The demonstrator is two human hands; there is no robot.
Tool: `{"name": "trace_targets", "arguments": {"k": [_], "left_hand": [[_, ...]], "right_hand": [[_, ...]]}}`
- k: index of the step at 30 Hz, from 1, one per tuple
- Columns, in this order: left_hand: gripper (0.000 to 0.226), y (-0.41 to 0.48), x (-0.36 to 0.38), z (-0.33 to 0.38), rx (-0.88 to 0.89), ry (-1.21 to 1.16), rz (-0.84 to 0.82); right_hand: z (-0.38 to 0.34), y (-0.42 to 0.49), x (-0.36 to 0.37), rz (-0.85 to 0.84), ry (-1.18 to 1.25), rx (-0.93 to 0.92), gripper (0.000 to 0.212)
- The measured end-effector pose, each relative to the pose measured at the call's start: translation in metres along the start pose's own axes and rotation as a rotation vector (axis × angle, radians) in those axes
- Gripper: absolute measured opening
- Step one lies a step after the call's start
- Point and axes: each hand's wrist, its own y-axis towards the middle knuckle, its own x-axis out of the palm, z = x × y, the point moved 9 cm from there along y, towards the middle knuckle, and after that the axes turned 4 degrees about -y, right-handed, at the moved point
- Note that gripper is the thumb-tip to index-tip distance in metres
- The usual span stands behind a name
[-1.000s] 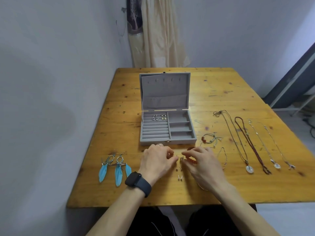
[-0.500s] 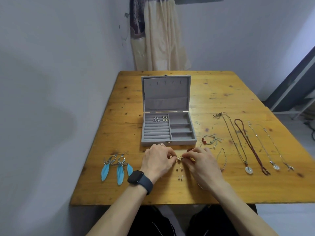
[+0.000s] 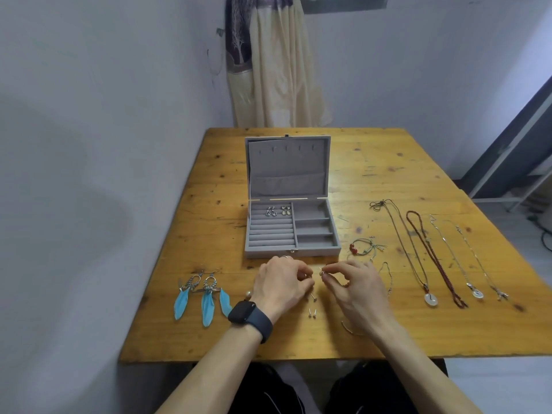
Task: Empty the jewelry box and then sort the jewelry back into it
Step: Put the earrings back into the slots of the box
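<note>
While the grey jewelry box (image 3: 292, 251) is sitting open in the middle of the wooden tabletop (image 3: 388, 162), a person is working just in front of it. Their right hand (image 3: 355, 289) is pinching a tiny stud earring (image 3: 321, 273) in narrowed fingers. The left hand (image 3: 280, 283) is curling its fingers close beside; I cannot tell whether they are gripping anything. Small earrings (image 3: 277, 211) are lying in the box's back-left section. Blue feather earrings (image 3: 204, 297) are lying left, necklaces (image 3: 418, 249) right.
</note>
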Motion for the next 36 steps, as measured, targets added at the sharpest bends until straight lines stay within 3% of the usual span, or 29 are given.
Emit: {"name": "trace_targets", "arguments": {"k": [7,11,14,23,36], "left_hand": [[0.015,0.001,-0.011,-0.030,-0.130,-0.486,0.000],[0.020,-0.004,-0.028,-0.040,-0.134,-0.813,0.034],[0.025,-0.005,-0.041,-0.047,-0.131,-0.882,0.074],[0.025,0.017,-0.056,-0.066,-0.134,-0.882,0.138],[0.012,0.092,-0.060,-0.067,-0.037,-0.385,0.105]], "right_hand": [[0.009,-0.005,0.001,-0.137,0.744,0.236,0.011],[0.001,-0.003,-0.002,-0.144,0.819,0.259,0.012],[-0.004,0.002,0.003,-0.158,0.840,0.276,0.012],[-0.029,0.045,0.016,-0.182,0.719,0.147,0.016],[-0.034,0.127,0.041,-0.177,0.314,-0.026,0.010]]}}
